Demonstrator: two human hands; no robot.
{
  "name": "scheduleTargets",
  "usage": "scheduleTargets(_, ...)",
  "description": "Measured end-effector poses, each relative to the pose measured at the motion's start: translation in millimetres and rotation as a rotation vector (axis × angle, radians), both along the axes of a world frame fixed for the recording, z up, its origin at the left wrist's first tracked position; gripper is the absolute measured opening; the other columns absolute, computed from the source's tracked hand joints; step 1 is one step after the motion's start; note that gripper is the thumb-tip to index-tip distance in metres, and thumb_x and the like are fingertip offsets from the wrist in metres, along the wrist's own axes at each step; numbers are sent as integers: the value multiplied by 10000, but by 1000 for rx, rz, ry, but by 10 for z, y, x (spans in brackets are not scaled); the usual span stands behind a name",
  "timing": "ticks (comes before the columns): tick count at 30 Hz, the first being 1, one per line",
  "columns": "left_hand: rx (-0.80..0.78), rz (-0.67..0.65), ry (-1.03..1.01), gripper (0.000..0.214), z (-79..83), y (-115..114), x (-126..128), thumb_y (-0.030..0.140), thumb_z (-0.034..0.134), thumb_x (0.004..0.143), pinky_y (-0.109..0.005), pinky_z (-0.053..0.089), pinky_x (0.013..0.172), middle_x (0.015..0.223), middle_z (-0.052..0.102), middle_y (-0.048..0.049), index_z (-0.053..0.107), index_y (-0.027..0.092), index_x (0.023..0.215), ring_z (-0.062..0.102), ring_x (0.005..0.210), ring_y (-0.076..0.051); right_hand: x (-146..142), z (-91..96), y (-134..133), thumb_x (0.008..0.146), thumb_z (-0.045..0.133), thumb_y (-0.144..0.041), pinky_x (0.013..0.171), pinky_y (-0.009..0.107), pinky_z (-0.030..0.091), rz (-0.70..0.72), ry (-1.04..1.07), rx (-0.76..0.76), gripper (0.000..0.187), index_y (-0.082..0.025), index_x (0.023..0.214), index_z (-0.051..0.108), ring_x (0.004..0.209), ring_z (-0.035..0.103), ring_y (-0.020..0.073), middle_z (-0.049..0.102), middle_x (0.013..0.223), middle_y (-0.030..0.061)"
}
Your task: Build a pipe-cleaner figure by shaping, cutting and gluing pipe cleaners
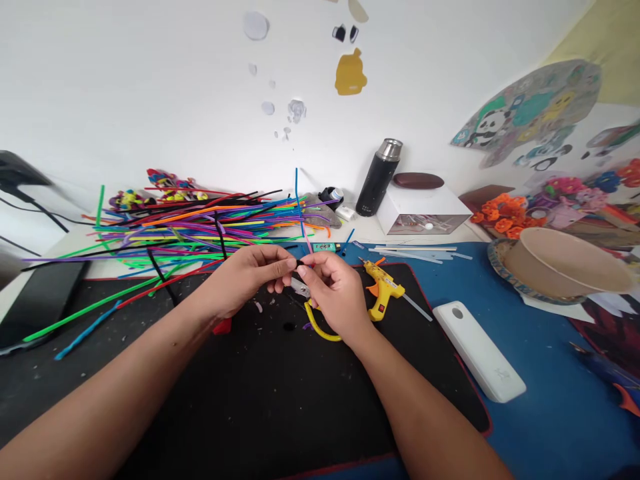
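Note:
My left hand (250, 277) and my right hand (335, 293) meet over the black mat (260, 400), fingertips pinched together. Between them they hold thin pipe cleaners (300, 220); a blue one and a pink one rise upward from the pinch. My right hand also grips yellow-handled pliers (320, 328), whose handle loops below the palm and whose metal jaws show between the two hands. A small red piece (223, 327) lies under my left wrist.
A heap of coloured pipe cleaners (190, 230) spreads across the table's back left. A yellow glue gun (383, 287) and clear glue sticks (415, 252) lie right of my hands. A white box (477, 350), black flask (377, 177), paper bowl (565, 263) and dark tablet (40, 293) stand around.

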State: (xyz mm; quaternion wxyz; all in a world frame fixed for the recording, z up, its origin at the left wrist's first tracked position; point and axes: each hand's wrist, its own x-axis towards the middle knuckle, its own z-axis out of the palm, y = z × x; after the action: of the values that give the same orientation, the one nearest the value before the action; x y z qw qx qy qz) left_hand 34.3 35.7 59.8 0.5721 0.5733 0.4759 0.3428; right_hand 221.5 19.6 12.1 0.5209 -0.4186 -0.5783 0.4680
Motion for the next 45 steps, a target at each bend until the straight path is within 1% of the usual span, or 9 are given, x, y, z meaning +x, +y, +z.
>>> scheduleTargets(3, 28, 2, 30, 456, 19, -1, 3, 633, 823, 797, -256, 503, 613, 696, 675, -9, 735, 186, 809, 582, 616, -138, 5, -3, 10, 947, 729, -414, 439, 246, 429, 18, -7, -26, 200, -225, 1006, 698, 438, 512, 109, 549, 593, -71)
scheduleTargets(6, 56, -1, 77, 474, 19, 2, -3, 654, 797, 812, -257, 503, 619, 698, 675, -8, 725, 186, 811, 589, 623, -144, 17, 7, 15, 951, 722, -422, 455, 256, 437, 49, -27, -45, 225, -232, 1071, 709, 451, 520, 119, 531, 587, -76)
scheduleTargets(10, 100, -20, 142, 447, -4, 4, -26, 630, 778, 842, -244, 483, 612, 699, 666, -3, 738, 184, 838, 591, 640, -147, 22, 24, 1, 945, 723, -370, 515, 266, 431, 40, -112, 37, 220, -234, 1118, 730, 513, 509, 125, 524, 617, -70)
scheduleTargets(14, 99, -26, 171, 425, -11, 5, -34, 609, 760, 857, -239, 460, 590, 685, 652, -2, 755, 185, 840, 581, 631, -148, 16, 1, -7, 960, 693, -322, 556, 270, 399, -4, -225, 148, 164, -229, 1083, 751, 538, 468, 121, 517, 611, -70)
scheduleTargets(19, 78, -14, 156, 403, 4, 5, -32, 592, 768, 847, -238, 445, 566, 650, 639, 1, 762, 190, 819, 568, 602, -146, 23, -30, 0, 974, 692, -366, 548, 271, 370, -39, -270, 174, 161, -226, 1017, 758, 525, 439, 118, 513, 599, -68)
scheduleTargets(26, 91, -17, 200, 415, 0, 1, -45, 603, 764, 848, -235, 450, 566, 658, 660, -2, 775, 189, 832, 584, 611, -150, 32, -15, 2, 983, 679, -331, 563, 273, 368, -38, -295, 211, 134, -225, 992, 760, 511, 424, 115, 502, 581, -76)
scheduleTargets(31, 106, -16, 234, 449, 24, 0, -28, 632, 749, 837, -233, 439, 533, 617, 644, -1, 762, 185, 797, 569, 576, -149, 39, -30, 4, 987, 665, -340, 567, 275, 368, -40, -338, 215, 154, -225, 998, 767, 511, 434, 120, 510, 574, -71)
scheduleTargets(37, 101, -22, 273, 401, 34, -8, -28, 581, 730, 861, -226, 406, 503, 588, 625, 12, 749, 189, 781, 547, 539, -137, 49, -48, 6, 987, 648, -322, 577, 274, 364, -31, -382, 241, 160, -214, 1000, 767, 513, 457, 121, 545, 573, -64)
scheduleTargets(45, 108, -57, 290, 381, 0, -23, -40, 559, 705, 891, -234, 424, 521, 594, 631, 13, 696, 208, 742, 565, 539, -143, 75, -62, 13, 997, 645, -321, 604, 278, 385, -27, -450, 266, 154, -221, 1008, 762, 535, 513, 133, 612, 599, -45)
